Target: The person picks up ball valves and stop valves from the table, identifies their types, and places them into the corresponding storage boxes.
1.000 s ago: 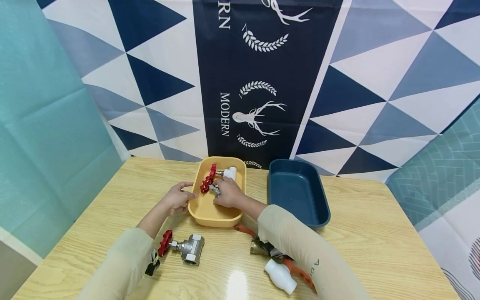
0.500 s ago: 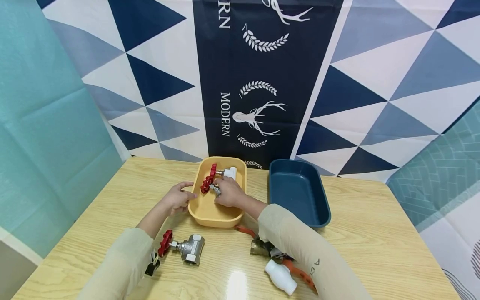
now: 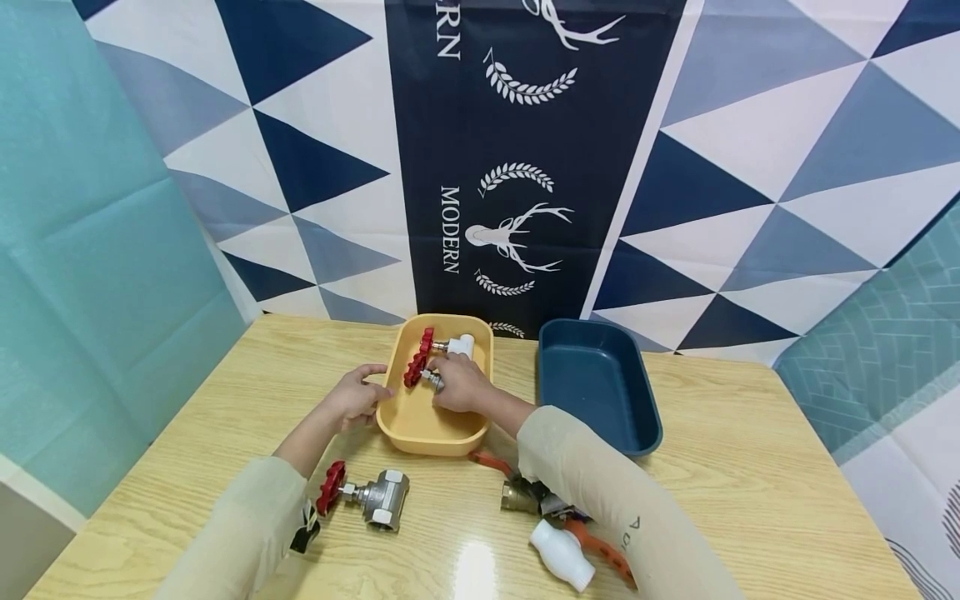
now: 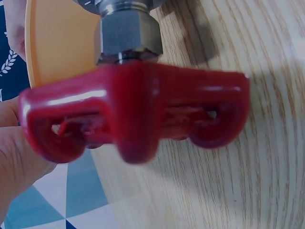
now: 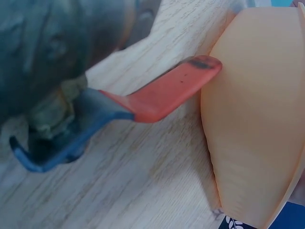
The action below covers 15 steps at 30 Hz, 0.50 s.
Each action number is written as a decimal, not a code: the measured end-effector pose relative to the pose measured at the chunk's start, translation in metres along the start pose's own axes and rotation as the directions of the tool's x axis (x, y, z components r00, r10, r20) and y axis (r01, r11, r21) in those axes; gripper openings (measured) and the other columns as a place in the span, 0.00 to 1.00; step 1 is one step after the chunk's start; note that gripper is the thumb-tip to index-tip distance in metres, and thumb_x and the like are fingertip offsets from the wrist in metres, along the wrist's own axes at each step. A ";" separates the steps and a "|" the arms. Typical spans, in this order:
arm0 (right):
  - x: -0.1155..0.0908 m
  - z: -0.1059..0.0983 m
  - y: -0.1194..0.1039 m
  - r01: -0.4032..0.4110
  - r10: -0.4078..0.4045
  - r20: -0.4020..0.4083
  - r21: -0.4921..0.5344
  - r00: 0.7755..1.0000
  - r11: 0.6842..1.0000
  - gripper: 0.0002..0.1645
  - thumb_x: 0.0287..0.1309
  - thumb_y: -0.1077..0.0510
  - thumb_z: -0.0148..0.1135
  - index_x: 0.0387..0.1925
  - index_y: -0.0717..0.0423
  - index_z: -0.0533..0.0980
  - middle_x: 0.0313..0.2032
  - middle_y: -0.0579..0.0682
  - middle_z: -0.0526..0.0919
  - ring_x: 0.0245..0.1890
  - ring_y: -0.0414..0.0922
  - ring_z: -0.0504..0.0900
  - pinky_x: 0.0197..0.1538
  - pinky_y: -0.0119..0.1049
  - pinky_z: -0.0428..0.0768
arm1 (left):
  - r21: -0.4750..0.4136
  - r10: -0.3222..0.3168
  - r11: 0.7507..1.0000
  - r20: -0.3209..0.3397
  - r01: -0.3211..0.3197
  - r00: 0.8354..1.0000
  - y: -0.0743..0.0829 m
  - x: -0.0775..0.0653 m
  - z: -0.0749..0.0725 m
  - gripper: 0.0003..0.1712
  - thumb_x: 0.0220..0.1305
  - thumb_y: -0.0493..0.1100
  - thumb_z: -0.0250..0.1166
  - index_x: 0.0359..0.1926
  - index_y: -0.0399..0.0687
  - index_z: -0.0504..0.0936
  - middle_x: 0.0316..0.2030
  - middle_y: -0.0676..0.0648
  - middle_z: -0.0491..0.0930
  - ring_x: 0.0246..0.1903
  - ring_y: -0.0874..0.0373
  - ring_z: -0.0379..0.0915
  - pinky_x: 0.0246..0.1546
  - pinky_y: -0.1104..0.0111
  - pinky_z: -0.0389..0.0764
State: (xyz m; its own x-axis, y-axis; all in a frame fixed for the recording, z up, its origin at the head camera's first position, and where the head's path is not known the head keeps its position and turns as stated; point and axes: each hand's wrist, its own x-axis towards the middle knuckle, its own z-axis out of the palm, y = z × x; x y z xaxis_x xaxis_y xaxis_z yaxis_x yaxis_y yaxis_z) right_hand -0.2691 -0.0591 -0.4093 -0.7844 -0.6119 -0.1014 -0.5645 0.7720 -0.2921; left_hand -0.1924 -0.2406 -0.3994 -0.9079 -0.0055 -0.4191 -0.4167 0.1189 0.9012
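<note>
Right hand (image 3: pixel 459 383): grip holding a red-wheeled valve (image 3: pixel 416 371) inside the yellow tray (image 3: pixel 427 421). Left hand (image 3: pixel 356 395): grip holding the tray's left rim.

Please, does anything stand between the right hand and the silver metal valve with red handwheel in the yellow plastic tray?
Nothing visible does: the right hand holds the silver valve directly, inside the yellow tray.

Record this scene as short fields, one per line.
Left hand: holds yellow tray at its left rim
Right hand: holds red-wheeled metal valve inside that tray
Also inside: white red-wheeled valve
Right of yellow tray: blue tray
Table, left: steel valve with red wheel
Table, right: white fitting, brass fitting, orange handles
</note>
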 end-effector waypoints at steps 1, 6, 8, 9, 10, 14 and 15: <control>0.000 0.000 0.000 0.000 0.000 0.003 0.001 1.000 1.000 0.32 0.47 0.52 0.69 0.56 0.52 0.73 0.51 0.52 0.76 0.51 0.49 0.71 0.56 0.40 0.71 | 0.003 0.003 1.000 0.002 -0.003 1.000 0.000 0.000 0.000 0.34 0.64 0.32 0.53 0.69 0.41 0.53 0.41 0.38 0.70 0.19 0.62 0.65 0.22 0.71 0.71; -0.001 0.000 0.000 0.002 -0.002 0.014 0.004 1.000 1.000 0.32 0.46 0.52 0.69 0.56 0.52 0.73 0.51 0.52 0.76 0.50 0.49 0.71 0.56 0.40 0.71 | 0.010 -0.007 1.000 -0.004 0.007 1.000 0.000 -0.001 0.001 0.34 0.63 0.32 0.53 0.69 0.42 0.53 0.43 0.37 0.70 0.20 0.61 0.67 0.23 0.71 0.71; -0.001 -0.001 0.000 0.005 -0.005 0.014 0.001 1.000 1.000 0.32 0.46 0.52 0.70 0.56 0.52 0.73 0.51 0.52 0.76 0.50 0.50 0.71 0.55 0.40 0.71 | 0.010 -0.007 1.000 -0.005 0.007 1.000 0.000 -0.001 0.001 0.34 0.63 0.32 0.53 0.69 0.42 0.53 0.42 0.38 0.70 0.20 0.61 0.66 0.23 0.71 0.71; -0.001 -0.001 0.001 0.005 -0.005 0.012 0.000 1.000 1.000 0.32 0.46 0.53 0.69 0.56 0.52 0.73 0.51 0.52 0.76 0.50 0.50 0.71 0.55 0.40 0.71 | 0.014 -0.002 1.000 -0.002 0.002 1.000 0.000 -0.001 0.000 0.34 0.64 0.32 0.53 0.69 0.42 0.53 0.42 0.38 0.70 0.19 0.62 0.64 0.23 0.71 0.70; 0.000 -0.002 0.001 0.005 -0.005 0.011 -0.003 1.000 1.000 0.32 0.46 0.53 0.70 0.56 0.52 0.73 0.51 0.52 0.76 0.50 0.50 0.70 0.55 0.40 0.71 | 0.013 -0.001 1.000 -0.002 0.001 1.000 0.000 -0.001 0.000 0.34 0.64 0.32 0.53 0.69 0.42 0.53 0.41 0.39 0.70 0.18 0.63 0.63 0.23 0.71 0.70; 0.000 -0.004 0.001 0.005 -0.005 0.013 -0.006 1.000 1.000 0.33 0.45 0.53 0.70 0.56 0.52 0.73 0.52 0.53 0.75 0.51 0.50 0.70 0.56 0.41 0.70 | 0.012 -0.001 1.000 -0.004 0.001 1.000 0.001 0.000 0.000 0.34 0.64 0.32 0.53 0.69 0.43 0.53 0.37 0.42 0.71 0.16 0.64 0.59 0.22 0.72 0.69; 0.000 -0.004 0.001 0.005 -0.005 0.013 -0.009 1.000 1.000 0.32 0.46 0.53 0.70 0.56 0.52 0.73 0.52 0.53 0.75 0.52 0.50 0.70 0.57 0.41 0.70 | 0.013 0.001 1.000 0.000 -0.001 1.000 0.001 0.000 -0.001 0.34 0.64 0.32 0.53 0.69 0.43 0.53 0.36 0.42 0.71 0.16 0.64 0.59 0.22 0.72 0.69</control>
State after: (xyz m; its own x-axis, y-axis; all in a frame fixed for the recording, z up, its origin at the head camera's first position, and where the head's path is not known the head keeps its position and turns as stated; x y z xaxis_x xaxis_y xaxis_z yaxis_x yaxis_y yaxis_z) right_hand -0.2707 -0.0577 -0.4059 -0.7784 -0.6177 -0.1122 -0.5706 0.7706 -0.2838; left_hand -0.1925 -0.2410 -0.3986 -0.9085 -0.0056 -0.4178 -0.4148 0.1322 0.9003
